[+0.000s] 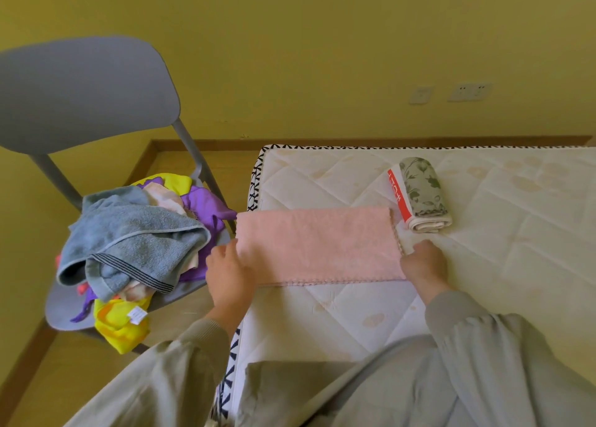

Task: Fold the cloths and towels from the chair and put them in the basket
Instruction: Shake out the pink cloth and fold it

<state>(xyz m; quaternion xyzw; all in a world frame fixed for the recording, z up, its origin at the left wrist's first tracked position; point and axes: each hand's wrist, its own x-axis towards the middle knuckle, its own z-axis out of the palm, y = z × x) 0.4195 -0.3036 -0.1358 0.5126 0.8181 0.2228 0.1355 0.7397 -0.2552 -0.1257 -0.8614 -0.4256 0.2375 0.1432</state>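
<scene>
A pink towel (pixel 319 246) lies folded into a long strip on the white quilted mattress (pixel 483 233). My left hand (pixel 230 273) grips its left end at the mattress edge. My right hand (pixel 425 265) grips its right end. A folded cloth with a green leaf print and a red stripe (pixel 419 194) rests on the mattress just beyond the towel's right end. To the left, a grey chair (pixel 80 97) carries a heap of cloths: a grey-blue towel (pixel 135 239) on top, purple cloth (pixel 206 204) and yellow cloth (pixel 122 326) underneath. No basket is in view.
A yellow wall stands behind, with two sockets (pixel 451 92) at the right. Wooden floor (pixel 80 378) shows between chair and mattress. My grey-clad legs (pixel 387 388) fill the bottom of the view.
</scene>
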